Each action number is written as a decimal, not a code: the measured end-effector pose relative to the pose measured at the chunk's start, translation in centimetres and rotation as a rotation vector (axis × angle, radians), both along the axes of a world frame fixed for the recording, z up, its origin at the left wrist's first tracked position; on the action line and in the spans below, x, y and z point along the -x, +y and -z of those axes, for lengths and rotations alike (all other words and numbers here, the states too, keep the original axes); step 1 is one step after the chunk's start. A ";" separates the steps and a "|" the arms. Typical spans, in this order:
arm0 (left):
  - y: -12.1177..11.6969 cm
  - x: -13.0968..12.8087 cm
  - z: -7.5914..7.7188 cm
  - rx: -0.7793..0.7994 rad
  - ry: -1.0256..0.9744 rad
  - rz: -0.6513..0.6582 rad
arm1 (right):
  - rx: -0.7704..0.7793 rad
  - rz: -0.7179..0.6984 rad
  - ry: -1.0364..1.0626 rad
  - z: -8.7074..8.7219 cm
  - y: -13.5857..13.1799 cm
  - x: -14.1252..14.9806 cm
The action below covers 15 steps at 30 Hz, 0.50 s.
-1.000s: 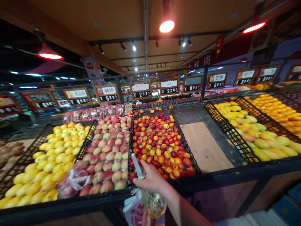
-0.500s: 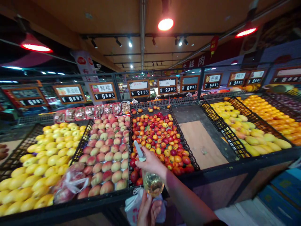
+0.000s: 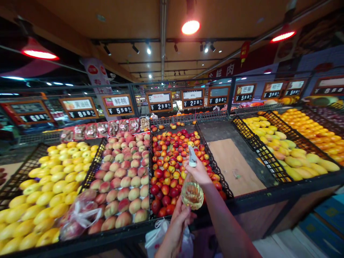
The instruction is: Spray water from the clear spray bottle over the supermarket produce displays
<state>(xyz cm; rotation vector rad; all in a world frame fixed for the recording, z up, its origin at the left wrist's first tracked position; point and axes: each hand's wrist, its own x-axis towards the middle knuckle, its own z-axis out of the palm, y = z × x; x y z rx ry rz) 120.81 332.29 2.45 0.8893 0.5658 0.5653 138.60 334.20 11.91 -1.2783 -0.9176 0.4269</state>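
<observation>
A clear spray bottle [image 3: 192,195], rounded at the bottom and narrowing to the neck, stands slightly tilted just below and right of the centre of the frame. It holds pale yellow, see-through liquid that catches the light. Its sprayer head [image 3: 192,156] is whitish grey, with the nozzle pointing up and a little left, away from the person.

The right hand [image 3: 198,172], its arm entering from the lower right, is curled around the neck just under the head. The left hand [image 3: 182,218] comes up from the bottom edge, its fingers bent together at the lower left of the base; whether they grip it or only touch it, I cannot tell.

Behind the bottle, a black crate [image 3: 215,161] of small red and yellow fruit [image 3: 172,166] sits on a dark-edged bench [image 3: 268,195], with blushed peaches [image 3: 125,175] to the left and brown paper [image 3: 236,165] to the right. A white plastic bag [image 3: 154,239] hangs below the hands.

Compared with half a second ago, the bottle has moved up and to the right, from the crate's left edge to in front of its middle. Both hands have risen with it, and the fruit has stayed in place.
</observation>
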 end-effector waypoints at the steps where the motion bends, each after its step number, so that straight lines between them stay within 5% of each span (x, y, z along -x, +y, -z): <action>1: 0.0 -0.6 -0.2 -0.019 -0.007 0.027 | -0.006 0.016 0.061 -0.2 -0.6 -0.6; 9: -1.5 -3.6 -1.4 -0.060 0.023 0.224 | 0.016 0.236 0.118 -0.7 -5.6 -3.5; 15: -3.3 -3.3 -1.5 0.112 -0.062 0.277 | 0.075 0.291 0.082 0.4 -7.6 -3.7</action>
